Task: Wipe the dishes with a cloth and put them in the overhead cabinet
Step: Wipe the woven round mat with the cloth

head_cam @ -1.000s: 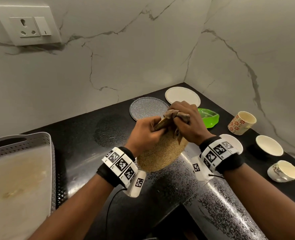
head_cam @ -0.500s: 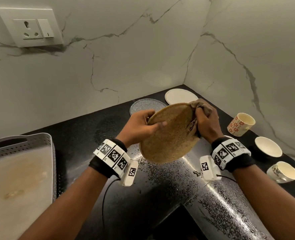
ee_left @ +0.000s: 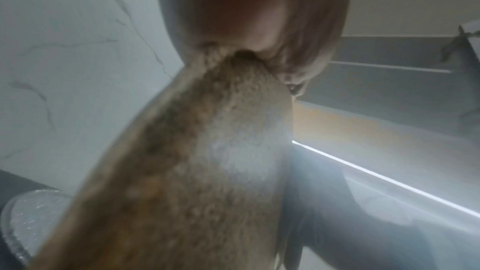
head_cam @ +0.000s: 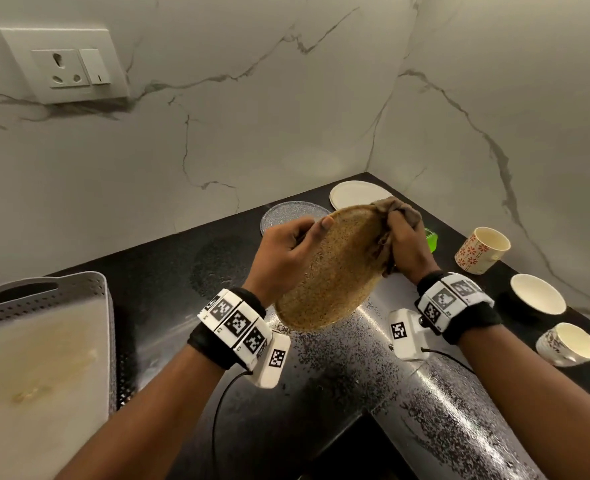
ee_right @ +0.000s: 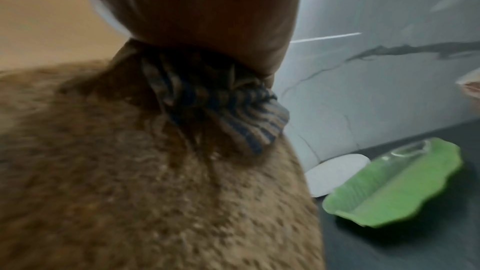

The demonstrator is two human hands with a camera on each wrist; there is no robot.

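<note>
White marble walls meet in a corner above the black counter (head_cam: 169, 306), and we stand here holding the brown speckled plate (head_cam: 335, 271) up in the air, tipped on its edge; our left hand (head_cam: 286, 254) grips its left rim, thumb on the face toward us and fingers curled round the back; our right hand (head_cam: 408, 251) is bunched tight round the cloth (head_cam: 395, 211) and presses it over the plate's far right rim; to wipe well, we think we should keep the left hand firm so the plate does not slip, rub the cloth all the way round the rim and over both faces, and turn the plate bit by bit; it looks smooth and could slide, so we should not let go with the left hand until the plate is safe in the cabinet; the head view shows what waits on the counter: a grey glittery plate (head_cam: 286, 214), a white plate (head_cam: 356, 194), a flowery cup (head_cam: 477, 251), a white bowl (head_cam: 537, 299), another cup (head_cam: 569, 348) and a grey tray (head_cam: 44, 292) at the left; the right wrist view shows blue stripes on the cloth and the whole green leaf dish (ee_right: 397, 184), which the head view nearly hides; the left wrist view is blurry, but it shows the plate rim wedged into our grip; no view shows the cabinet clearly.
</note>
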